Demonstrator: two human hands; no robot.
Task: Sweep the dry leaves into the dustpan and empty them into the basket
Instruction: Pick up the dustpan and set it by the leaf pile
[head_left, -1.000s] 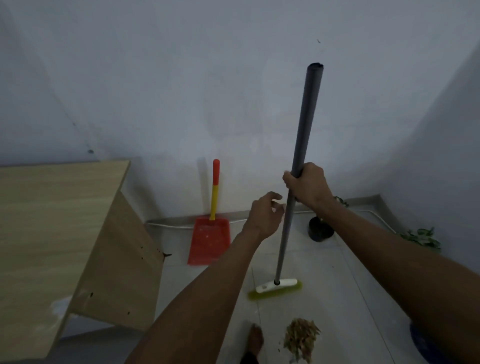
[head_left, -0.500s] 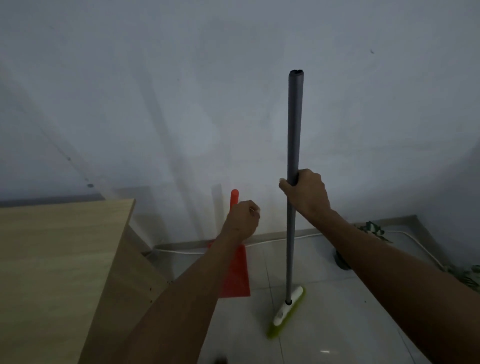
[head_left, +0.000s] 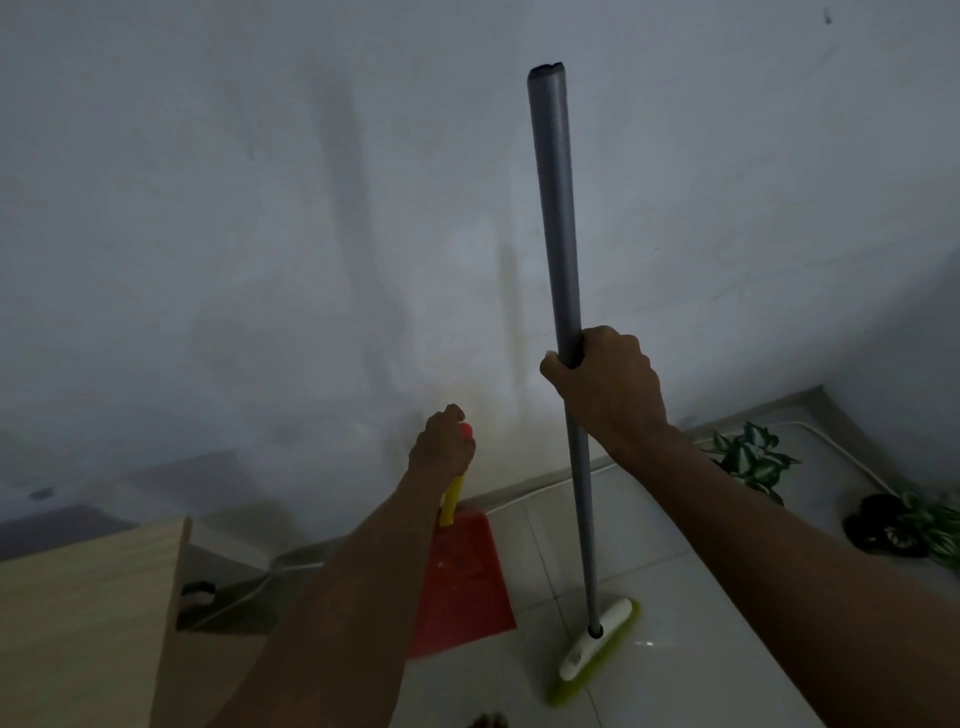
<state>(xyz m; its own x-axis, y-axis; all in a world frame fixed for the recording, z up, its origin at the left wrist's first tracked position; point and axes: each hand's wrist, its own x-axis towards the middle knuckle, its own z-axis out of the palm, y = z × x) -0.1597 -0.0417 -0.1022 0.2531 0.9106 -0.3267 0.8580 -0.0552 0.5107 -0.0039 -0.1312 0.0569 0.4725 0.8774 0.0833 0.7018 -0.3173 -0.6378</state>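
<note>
Two hands busy: right hand (head_left: 608, 395) clenching broom (head_left: 558, 249) upright, left hand (head_left: 441, 449) grasping dustpan (head_left: 462, 587) handle by wall. Leaves, basket out of view; next, carrying dustpan to pile.

Right hand (head_left: 608, 395) fingers wrapped round upright grey broom pole (head_left: 558, 249); left hand (head_left: 441, 447) closed on red-tipped yellow handle of red plastic dustpan (head_left: 462, 582), pan below fingers.

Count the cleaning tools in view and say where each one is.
2. The broom stands upright on the floor tiles, gripped by the right hand. The red dustpan stands against the wall, the left hand closed on its handle. Others may lie out of frame.
</note>
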